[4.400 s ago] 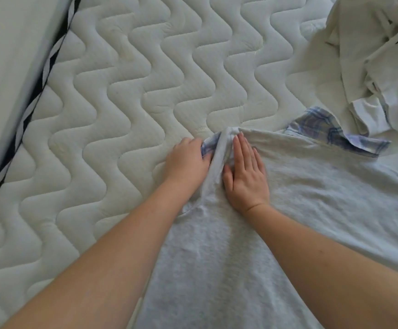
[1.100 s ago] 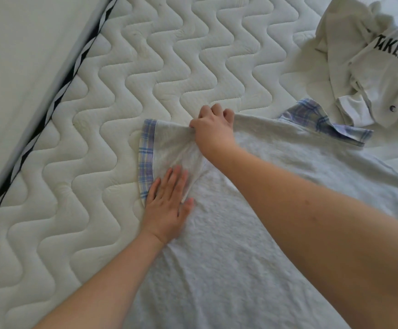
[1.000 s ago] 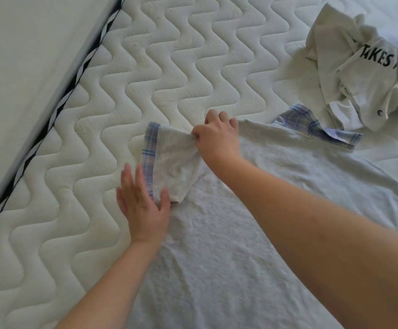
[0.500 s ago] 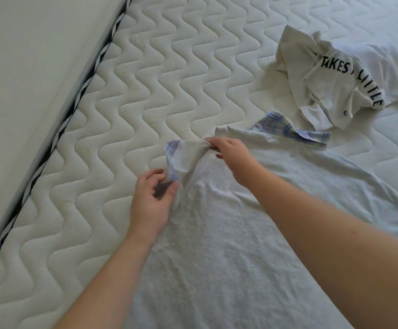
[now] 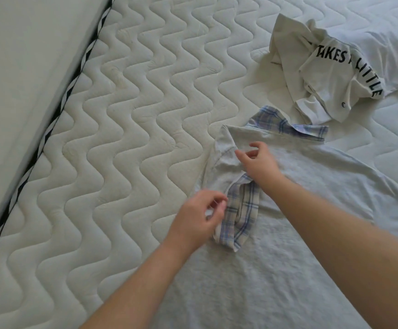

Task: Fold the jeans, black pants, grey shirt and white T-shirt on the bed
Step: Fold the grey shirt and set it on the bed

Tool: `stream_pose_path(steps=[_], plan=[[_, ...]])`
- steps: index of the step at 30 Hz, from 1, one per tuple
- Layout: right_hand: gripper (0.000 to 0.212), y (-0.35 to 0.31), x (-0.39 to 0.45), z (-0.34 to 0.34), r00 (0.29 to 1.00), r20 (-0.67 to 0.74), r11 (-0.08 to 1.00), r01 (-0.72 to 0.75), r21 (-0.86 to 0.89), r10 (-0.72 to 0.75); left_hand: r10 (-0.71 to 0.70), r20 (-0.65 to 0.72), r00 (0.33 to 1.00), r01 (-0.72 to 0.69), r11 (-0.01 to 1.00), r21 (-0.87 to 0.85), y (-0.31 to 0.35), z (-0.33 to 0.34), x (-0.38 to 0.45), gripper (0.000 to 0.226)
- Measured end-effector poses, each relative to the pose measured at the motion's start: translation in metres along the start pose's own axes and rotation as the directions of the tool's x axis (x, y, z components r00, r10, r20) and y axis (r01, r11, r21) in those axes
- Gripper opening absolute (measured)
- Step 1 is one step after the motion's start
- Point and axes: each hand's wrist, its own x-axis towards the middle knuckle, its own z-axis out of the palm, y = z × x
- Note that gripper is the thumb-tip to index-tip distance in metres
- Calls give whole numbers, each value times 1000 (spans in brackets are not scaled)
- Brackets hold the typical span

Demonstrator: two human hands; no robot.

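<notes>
Folded inward since half a second ago, the sleeve (image 5: 231,186) of the grey shirt (image 5: 288,245) now lies across the shirt's chest, its plaid cuff (image 5: 239,217) turned toward six o'clock, where before it was lifted between both hands.

Largest in view, the quilted bed (image 5: 122,138) fills the frame, with a striped edge band (image 5: 50,129) running along its ten o'clock side. The grey shirt spreads flat from the centre toward five o'clock, its plaid collar (image 5: 286,123) pointing to one o'clock. The white T-shirt (image 5: 331,74), crumpled and printed with black letters, lies at two o'clock, just beyond the collar.

The right hand (image 5: 258,162) hovers at the shoulder fold, thumb and forefinger close together; whether they pinch cloth I cannot tell. The left hand (image 5: 198,219), blurred, sits at the cuff's nine o'clock edge with fingers loosely curled against the plaid; its hold is likewise unclear.
</notes>
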Motion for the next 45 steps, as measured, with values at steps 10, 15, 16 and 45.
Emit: stream_pose_path(steps=[10,15,16,45], plan=[[17,-9,10,22,975,69,966,220,-136,-212,-203,-26,979,205,964,170,-31,-6,151,45],[16,-6,8,15,968,86,971,238,-24,-235,-102,415,904,-154,828,539,-32,-16,215,39],[16,-6,7,13,969,78,972,234,5,-234,-125,481,868,-209,787,581,-32,-18,224,31],[19,16,8,-87,986,137,796,11,-605,91,-237,399,886,-193,595,780,-21,-5,279,17]])
